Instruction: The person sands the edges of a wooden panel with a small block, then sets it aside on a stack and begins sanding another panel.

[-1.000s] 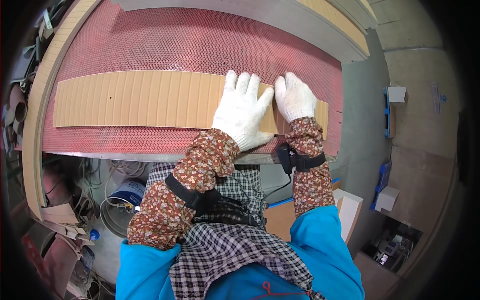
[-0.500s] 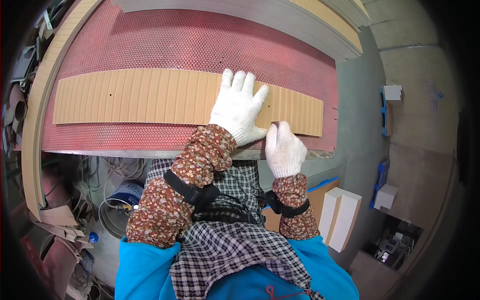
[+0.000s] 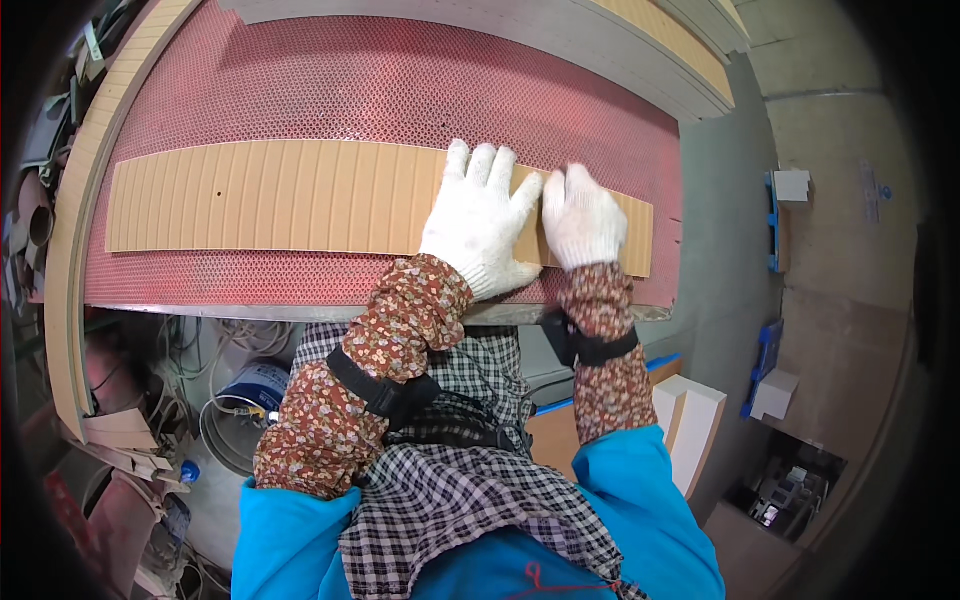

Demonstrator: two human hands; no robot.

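A long tan grooved board (image 3: 300,200) lies flat across a red textured mat (image 3: 370,85), with a small dark hole near its left end. My left hand (image 3: 474,215), in a white knit glove, presses flat on the board right of its middle, fingers spread toward the far edge. Close beside it, my right hand (image 3: 588,218), gloved too, is closed over the board's right part with its fingertips near the far edge. Whatever its fingers pinch, if anything, is hidden. The board's right end shows past this hand.
Stacked long boards (image 3: 660,50) lie along the table's far edge, and another long board (image 3: 85,190) runs down its left side. A bucket (image 3: 240,410) stands on the floor at left, near scrap pieces. White-faced blocks (image 3: 690,430) sit low at right.
My right hand has moved away from me, from the board's near edge across to its far side, staying closed. My left hand keeps its place on the board.
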